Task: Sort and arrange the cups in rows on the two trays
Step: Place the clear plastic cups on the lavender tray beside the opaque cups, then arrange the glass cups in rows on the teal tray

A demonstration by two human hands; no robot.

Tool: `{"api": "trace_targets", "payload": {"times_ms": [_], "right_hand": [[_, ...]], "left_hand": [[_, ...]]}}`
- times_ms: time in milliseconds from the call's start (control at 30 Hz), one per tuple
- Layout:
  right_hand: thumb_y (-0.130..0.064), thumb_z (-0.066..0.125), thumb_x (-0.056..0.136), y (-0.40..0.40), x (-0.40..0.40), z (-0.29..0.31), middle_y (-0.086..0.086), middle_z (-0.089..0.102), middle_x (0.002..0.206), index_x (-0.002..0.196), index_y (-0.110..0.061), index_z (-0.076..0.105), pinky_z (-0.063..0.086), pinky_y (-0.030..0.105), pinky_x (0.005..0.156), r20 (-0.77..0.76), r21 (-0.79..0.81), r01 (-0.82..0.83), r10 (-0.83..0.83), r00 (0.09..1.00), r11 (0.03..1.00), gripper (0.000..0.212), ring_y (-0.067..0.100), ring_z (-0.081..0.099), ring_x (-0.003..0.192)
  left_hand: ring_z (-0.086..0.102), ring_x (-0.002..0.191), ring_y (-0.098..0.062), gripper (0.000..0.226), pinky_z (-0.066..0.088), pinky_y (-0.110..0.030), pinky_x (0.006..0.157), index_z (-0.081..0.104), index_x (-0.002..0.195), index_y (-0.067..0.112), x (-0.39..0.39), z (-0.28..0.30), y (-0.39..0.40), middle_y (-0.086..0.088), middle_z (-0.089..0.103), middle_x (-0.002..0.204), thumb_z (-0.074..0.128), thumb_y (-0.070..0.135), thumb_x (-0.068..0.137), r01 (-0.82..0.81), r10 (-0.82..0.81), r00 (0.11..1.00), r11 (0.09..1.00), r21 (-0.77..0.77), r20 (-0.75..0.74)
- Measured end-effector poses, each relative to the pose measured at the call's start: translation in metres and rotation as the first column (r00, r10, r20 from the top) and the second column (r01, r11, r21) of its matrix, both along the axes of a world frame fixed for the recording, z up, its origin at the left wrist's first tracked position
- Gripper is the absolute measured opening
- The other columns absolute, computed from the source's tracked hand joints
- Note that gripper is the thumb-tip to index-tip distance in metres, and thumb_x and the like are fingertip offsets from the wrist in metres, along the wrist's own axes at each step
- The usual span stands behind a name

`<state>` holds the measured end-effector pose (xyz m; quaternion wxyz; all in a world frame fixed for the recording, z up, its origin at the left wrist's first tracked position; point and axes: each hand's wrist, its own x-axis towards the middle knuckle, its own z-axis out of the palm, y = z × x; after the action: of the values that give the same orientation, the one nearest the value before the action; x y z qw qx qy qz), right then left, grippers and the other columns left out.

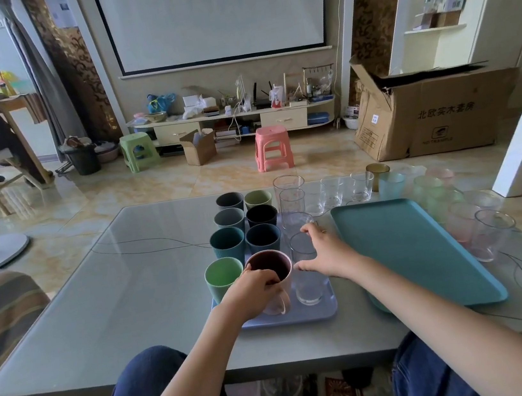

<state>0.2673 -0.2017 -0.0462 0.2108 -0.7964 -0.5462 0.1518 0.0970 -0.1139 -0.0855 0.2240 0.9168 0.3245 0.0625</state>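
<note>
While the left hand (pixel 255 288) grips a matte pink mug's (pixel 275 274) round rim, the right hand (pixel 324 249) clasps a clear cylindrical glass (pixel 306 268) on the lilac tray (pixel 303 314).

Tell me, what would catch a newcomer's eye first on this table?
Probably the block of coloured cups on the lilac tray mid-table, where the left hand grips a pink mug and the right hand reaches round a clear glass. Right of it lies a bare teal tray, with pale tumblers crowded beyond.
</note>
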Motion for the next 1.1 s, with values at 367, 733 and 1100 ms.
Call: {"api": "trace_targets", "payload": {"times_ms": [367, 733, 1100], "right_hand": [[-0.028, 0.073, 0.079, -0.041, 0.01, 0.001, 0.006, 0.022, 0.156, 0.149, -0.02, 0.014, 0.034, 0.039, 0.111, -0.171, 0.05, 0.061, -0.051, 0.984, 0.997, 0.092, 0.024, 0.035, 0.138], [-0.009, 0.061, 0.088, -0.111, 0.031, 0.038, 0.01, 0.043, 0.142, 0.131, -0.015, 0.045, 0.045, 0.039, 0.099, -0.195, 0.33, 0.192, -0.132, 0.972, 0.924, 0.046, 0.027, 0.048, 0.127], [-0.01, 0.061, 0.087, -0.168, 0.105, 0.019, 0.009, 0.054, 0.129, 0.125, -0.014, 0.052, 0.041, 0.027, 0.084, -0.141, 0.209, 0.4, -0.377, 0.915, 0.892, 0.039, 0.026, 0.057, 0.11]], "left_hand": [[0.059, 0.11, -0.025, 0.035, 0.046, -0.03, 0.092, 0.062, 0.118, 0.018, -0.012, 0.029, -0.024, -0.005, 0.064, 0.123, 0.05, 0.006, 0.088, -0.069, 0.056, 0.993, 0.99, 0.124, 0.104], [0.063, 0.098, -0.029, 0.044, 0.053, -0.038, 0.079, 0.066, 0.107, 0.018, 0.012, 0.092, -0.07, -0.005, 0.066, 0.113, 0.041, -0.007, 0.082, -0.122, 0.052, 0.968, 0.953, 0.279, 0.245], [0.062, 0.103, -0.03, 0.043, 0.051, -0.036, 0.082, 0.059, 0.115, 0.015, 0.12, 0.087, -0.108, -0.009, 0.062, 0.12, 0.039, -0.005, 0.083, 0.039, -0.057, 0.996, 0.965, 0.26, 0.062]]}}
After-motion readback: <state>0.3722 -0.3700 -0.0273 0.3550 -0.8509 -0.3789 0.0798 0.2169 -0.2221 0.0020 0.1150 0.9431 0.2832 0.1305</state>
